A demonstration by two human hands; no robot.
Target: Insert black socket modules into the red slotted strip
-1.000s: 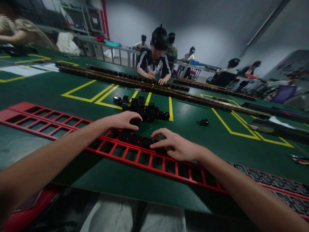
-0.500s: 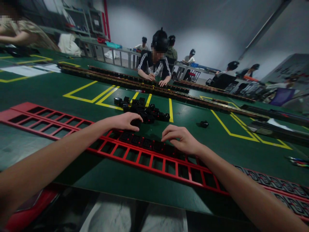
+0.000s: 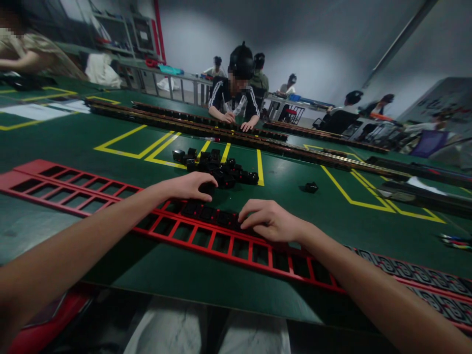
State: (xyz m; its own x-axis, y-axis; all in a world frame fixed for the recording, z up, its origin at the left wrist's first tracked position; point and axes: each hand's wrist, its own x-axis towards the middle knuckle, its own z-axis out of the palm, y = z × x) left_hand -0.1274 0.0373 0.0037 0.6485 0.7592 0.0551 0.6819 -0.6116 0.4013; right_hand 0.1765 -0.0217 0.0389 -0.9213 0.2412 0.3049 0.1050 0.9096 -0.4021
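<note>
A long red rack (image 3: pixel 73 189) with rows of slots lies across the green table in front of me. A few slots at its middle hold black parts (image 3: pixel 206 212). My left hand (image 3: pixel 186 186) rests just beyond the rack, its fingers closed over a black part (image 3: pixel 207 187) at the near edge of a pile of black parts (image 3: pixel 221 169). My right hand (image 3: pixel 271 221) sits on the rack with fingers curled, the tips pressing on a black part in a slot that they mostly hide.
A lone black part (image 3: pixel 311 187) lies to the right of the pile. Long dark racks (image 3: pixel 177 120) run across the far side, where a person in a striped jacket (image 3: pixel 236 98) works. Yellow lines (image 3: pixel 260 167) mark the table. Other people sit behind.
My right hand lifted off the rack, curled its fingers, then came back down a little to the left on the rack. My left hand has stayed on its black part.
</note>
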